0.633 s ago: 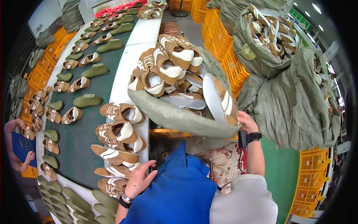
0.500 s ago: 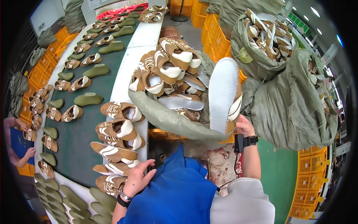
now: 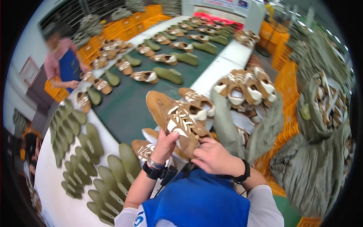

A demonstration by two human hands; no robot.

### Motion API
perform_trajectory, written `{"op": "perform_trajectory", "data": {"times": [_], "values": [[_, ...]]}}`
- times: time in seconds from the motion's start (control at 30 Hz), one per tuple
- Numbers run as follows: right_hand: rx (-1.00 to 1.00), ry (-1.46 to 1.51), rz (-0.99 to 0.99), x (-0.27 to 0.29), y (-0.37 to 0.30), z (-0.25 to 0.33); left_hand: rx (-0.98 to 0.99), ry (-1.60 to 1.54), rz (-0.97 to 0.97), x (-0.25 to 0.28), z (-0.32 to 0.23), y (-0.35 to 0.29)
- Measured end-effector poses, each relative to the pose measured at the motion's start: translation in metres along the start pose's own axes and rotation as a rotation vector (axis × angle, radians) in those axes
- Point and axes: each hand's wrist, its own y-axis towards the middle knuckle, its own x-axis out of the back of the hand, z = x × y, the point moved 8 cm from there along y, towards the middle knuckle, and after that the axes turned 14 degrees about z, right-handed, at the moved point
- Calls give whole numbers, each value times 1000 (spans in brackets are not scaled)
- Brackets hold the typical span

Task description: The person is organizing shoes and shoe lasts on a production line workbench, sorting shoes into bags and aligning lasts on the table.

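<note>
A dark green conveyor belt [image 3: 121,115] runs from near left to far right. Above its near end is a brown-and-white lace-up sneaker [image 3: 176,119], toe tipped up toward the far left. The left hand [image 3: 164,147] is wrapped around its side, thumb on top; the right hand [image 3: 215,155] has its fingers bent narrowly onto the heel collar. A steady left grip would probably serve best, with light right fingertips so the soft collar isn't creased. More sneakers [image 3: 143,149] lie just beneath, a stuffed green sack [image 3: 225,123] stands right, and olive shoe lasts [image 3: 113,174] line the near left.
</note>
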Motion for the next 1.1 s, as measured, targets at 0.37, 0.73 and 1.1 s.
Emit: {"op": "perform_trajectory", "data": {"times": [0.37, 0.73, 1.1], "values": [[92, -107, -168, -16, 79, 48, -385, -143, -495, 111, -81, -108], [235, -55, -120, -73, 127, 65, -333, 1030, -935, 83, -140, -175], [4, 181, 231, -96, 157, 60, -211, 1568, -836, 55, -140, -171]]}}
